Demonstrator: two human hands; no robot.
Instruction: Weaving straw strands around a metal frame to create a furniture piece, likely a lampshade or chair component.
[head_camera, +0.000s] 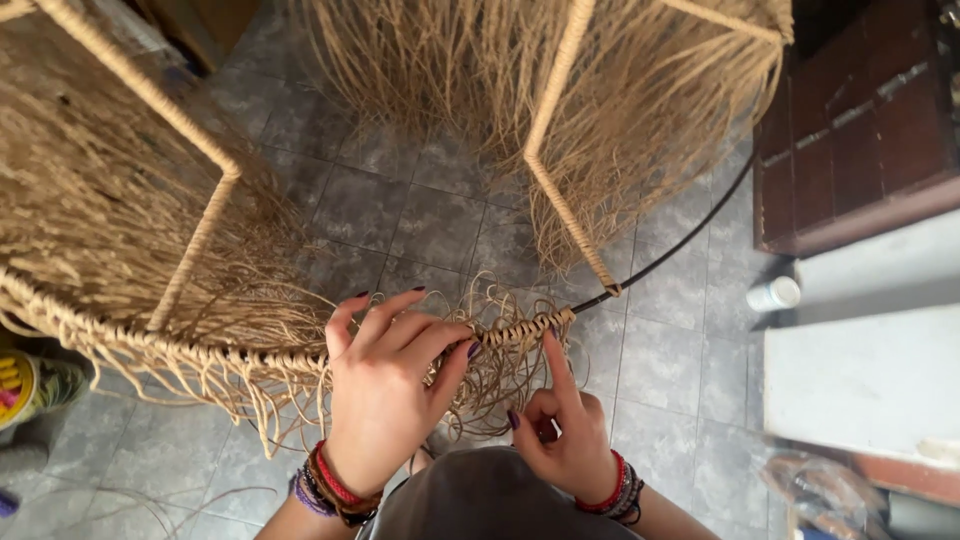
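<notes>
Head view: left hand (385, 385) hides knotted cord (520, 328) (partly).

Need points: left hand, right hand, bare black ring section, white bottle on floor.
left hand (385, 395), head view, on the back of the hand.
right hand (565, 440), head view, on the knuckles below the raised index finger.
bare black ring section (680, 245), head view, on the unwrapped rod.
white bottle (775, 294), head view, on its side.

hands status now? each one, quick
Left hand: closed, pinching cords on the wrapped ring.
Right hand: index finger up against the ring, other fingers curled; grip cannot be told.
</notes>
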